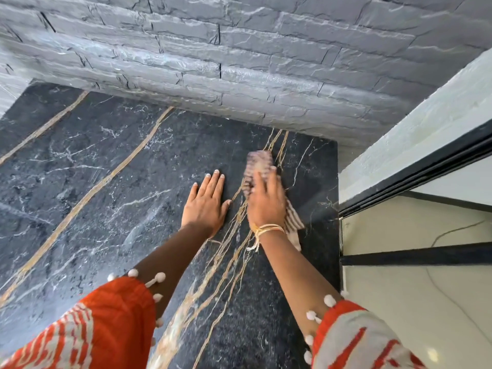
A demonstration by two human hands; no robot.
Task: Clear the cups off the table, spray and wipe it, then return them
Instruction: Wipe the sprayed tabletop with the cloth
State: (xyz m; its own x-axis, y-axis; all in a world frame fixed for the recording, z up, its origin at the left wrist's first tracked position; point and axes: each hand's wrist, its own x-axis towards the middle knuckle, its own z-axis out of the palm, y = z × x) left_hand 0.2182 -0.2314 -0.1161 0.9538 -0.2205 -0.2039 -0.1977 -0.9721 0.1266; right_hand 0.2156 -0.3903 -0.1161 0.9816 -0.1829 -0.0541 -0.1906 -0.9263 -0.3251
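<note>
Now wiping stage: your right hand point(266, 201) presses flat on cloth point(259, 166), long axis running toward wall point(239, 62). Left hand point(206, 202) lies spread on counter point(93, 169), just beside. Unwiped counter lies to your left. No cups in view.

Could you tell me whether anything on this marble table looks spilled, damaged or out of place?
Nothing stands out. The table shows no spill or damage; the right hand presses a striped cloth, and the left hand rests flat beside it.
</note>
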